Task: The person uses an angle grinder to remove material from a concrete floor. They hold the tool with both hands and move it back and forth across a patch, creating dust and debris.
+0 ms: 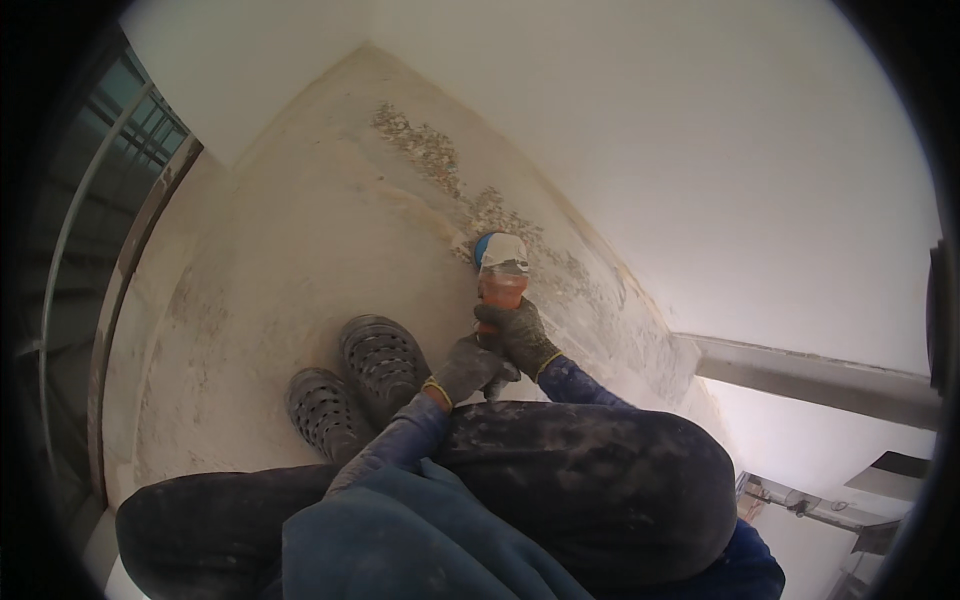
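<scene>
Both my hands wear grey knit gloves with yellow cuffs. My right hand (522, 335) wraps round the orange body of an angle grinder (503, 285). Closer to me, my left hand (466, 370) is closed on the grinder's rear end. The tool's head has a whitish cover with a blue edge at its left. That head is down at the dusty floor (270, 250), beside a strip of rough, chipped material (495, 212). The grinder's underside is hidden, so its disc cannot be made out.
I squat, with grey clogs (380, 355) to the left of my hands. White walls (700, 150) meet the floor ahead and to the right. A metal railing (65, 240) and a raised edge (125, 290) run along the left. A pale beam-like ledge (815, 380) juts out at right.
</scene>
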Motion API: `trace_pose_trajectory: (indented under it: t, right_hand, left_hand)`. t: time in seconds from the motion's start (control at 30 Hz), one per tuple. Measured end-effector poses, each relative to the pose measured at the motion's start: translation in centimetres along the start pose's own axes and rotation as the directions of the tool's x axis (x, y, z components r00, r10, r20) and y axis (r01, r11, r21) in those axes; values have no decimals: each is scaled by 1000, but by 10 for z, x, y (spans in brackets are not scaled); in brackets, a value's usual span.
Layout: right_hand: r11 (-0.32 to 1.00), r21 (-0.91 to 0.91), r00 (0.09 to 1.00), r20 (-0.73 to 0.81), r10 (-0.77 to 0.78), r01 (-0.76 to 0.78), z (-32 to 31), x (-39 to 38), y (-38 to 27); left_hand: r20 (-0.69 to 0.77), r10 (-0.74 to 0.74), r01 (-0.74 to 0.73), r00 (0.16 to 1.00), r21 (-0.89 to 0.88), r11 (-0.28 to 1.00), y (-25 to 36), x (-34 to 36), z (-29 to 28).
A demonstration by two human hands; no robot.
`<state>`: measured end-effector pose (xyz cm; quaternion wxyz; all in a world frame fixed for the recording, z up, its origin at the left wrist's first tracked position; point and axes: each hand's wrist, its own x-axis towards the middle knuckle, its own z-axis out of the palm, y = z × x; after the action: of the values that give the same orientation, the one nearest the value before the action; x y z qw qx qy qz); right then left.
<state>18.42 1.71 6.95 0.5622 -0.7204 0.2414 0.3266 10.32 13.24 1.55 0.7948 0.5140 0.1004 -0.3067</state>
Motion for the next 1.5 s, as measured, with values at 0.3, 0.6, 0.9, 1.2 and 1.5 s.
trace_pose_trajectory:
  t: [0.3, 0.6, 0.9, 1.2, 1.5]
  right_hand:
    - [998, -48, 997, 59, -46, 49, 6, 19, -10]
    - [993, 94, 993, 90, -79, 71, 8, 23, -2]
    - [998, 55, 994, 105, -35, 29, 17, 25, -8]
    - [999, 38, 994, 101, -33, 30, 19, 23, -10]
    - [999, 41, 998, 59, -5, 2, 13, 23, -5]
  left_hand:
    - [33, -178, 181, 983, -156, 971, 13, 4, -4]
    - [-95, -78, 101, 992, 270, 958, -4, 22, -6]
    - [-154, -179, 176, 972, -29, 984, 4, 12, -7]
    - [-55, -192, 185, 980, -109, 977, 6, 6, -12]
    - [-78, -112, 120, 991, 104, 987, 6, 12, -9]
